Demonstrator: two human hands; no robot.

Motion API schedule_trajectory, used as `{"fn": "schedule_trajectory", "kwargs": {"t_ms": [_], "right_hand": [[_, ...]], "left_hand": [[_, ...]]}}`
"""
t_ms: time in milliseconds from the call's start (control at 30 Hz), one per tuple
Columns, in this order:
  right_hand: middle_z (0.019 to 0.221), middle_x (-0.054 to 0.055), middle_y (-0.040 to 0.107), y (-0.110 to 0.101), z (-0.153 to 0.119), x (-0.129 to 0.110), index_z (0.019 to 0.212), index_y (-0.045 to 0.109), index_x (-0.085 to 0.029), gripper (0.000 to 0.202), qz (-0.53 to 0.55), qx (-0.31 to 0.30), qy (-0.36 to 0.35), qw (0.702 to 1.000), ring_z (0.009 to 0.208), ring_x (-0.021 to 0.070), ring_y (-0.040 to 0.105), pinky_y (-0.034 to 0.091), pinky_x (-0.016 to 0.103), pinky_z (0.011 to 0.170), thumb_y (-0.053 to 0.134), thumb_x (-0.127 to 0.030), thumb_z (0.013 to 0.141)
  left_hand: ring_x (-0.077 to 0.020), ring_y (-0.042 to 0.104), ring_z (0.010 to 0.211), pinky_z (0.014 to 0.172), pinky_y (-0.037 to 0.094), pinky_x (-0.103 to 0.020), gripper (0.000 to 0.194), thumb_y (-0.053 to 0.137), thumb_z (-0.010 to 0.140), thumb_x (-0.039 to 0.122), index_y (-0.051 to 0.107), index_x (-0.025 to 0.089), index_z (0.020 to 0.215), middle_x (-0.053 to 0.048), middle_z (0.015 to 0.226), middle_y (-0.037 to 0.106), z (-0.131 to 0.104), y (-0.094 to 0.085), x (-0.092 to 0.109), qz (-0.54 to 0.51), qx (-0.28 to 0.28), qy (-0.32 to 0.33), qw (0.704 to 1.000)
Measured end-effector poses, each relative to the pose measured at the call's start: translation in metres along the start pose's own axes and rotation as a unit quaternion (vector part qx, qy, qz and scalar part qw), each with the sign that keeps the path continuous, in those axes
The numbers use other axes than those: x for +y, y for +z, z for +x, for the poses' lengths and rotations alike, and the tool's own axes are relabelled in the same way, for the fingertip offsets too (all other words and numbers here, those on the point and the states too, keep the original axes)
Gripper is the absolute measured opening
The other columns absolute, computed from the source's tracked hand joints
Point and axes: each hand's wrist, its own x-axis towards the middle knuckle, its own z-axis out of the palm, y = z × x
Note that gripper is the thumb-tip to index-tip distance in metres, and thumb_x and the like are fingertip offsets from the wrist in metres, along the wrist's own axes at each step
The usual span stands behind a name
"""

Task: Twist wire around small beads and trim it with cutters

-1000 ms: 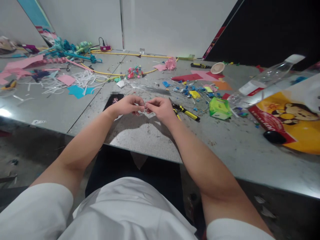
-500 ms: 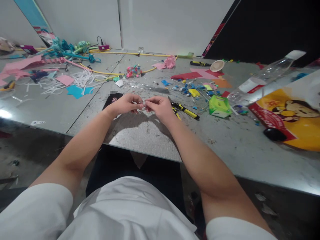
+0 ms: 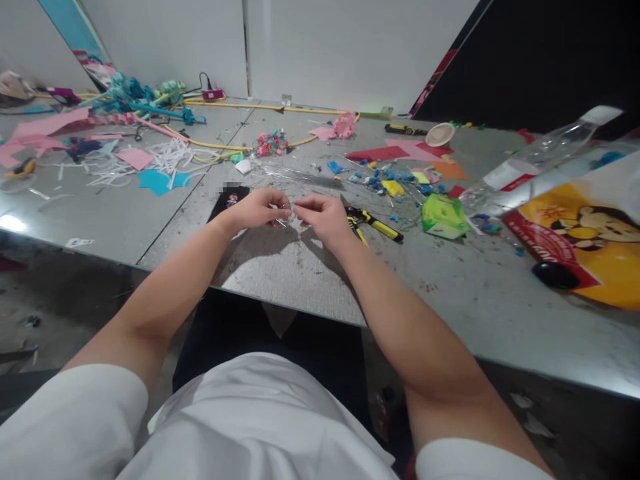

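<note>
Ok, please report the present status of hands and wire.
Left hand pinching thin wire. Right hand close, grip unclear. Black-and-yellow pliers beside right hand.

A clear bottle [image 3: 540, 159] (white-capped) sits near a yellow bag [image 3: 595, 233].

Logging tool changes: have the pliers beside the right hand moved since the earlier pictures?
No. Judged against the dark table seam, the pliers lie where they did; only the whole view shifted slightly.

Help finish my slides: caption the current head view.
Left hand holds thin wire, right hand pinched close beside it, above a grey tabletop with yellow-and-black pliers.
</note>
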Motion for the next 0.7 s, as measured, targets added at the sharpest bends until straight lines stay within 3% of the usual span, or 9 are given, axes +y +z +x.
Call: {"fn": "schedule_trajectory", "kwargs": {"t_ms": [233,533,700], "right_hand": [[0.091,0.004,0.091,-0.0015,0.0008,0.0037,0.097,0.094,-0.029,0.025,-0.002,0.007,-0.016,1.000,0.084,0.0247,0.082,0.077,0.042,0.079,0.109,-0.047,0.088],[0.087,0.005,0.088,0.0003,0.0028,0.0088,0.092,0.095,-0.033,0.030,-0.001,0.017,-0.019,1.000,0.086,0.0324,0.083,0.078,0.051,0.075,0.116,-0.054,0.086],[0.095,0.008,0.091,0.0016,0.0002,0.0079,0.093,0.094,-0.029,0.022,-0.090,0.018,-0.065,0.994,0.097,0.0343,0.087,0.078,0.053,0.095,0.107,-0.046,0.098]], "left_hand": [[-0.0174,0.078,0.078,0.079,0.068,-0.032,0.019,0.098,0.107,0.026,0.081,0.021,0.101,-0.002,0.089,0.078,0.0004,-0.0001,0.0000,0.013,0.010,0.008,1.000],[-0.0154,0.078,0.077,0.076,0.066,-0.029,0.023,0.098,0.103,0.027,0.078,0.021,0.096,-0.001,0.091,0.078,0.0009,0.0002,-0.0017,0.025,0.025,0.048,0.998],[-0.0141,0.078,0.073,0.073,0.062,-0.027,0.018,0.094,0.106,0.019,0.078,0.019,0.097,-0.002,0.088,0.079,0.0024,-0.0002,-0.0027,0.037,0.026,0.045,0.998]]}}
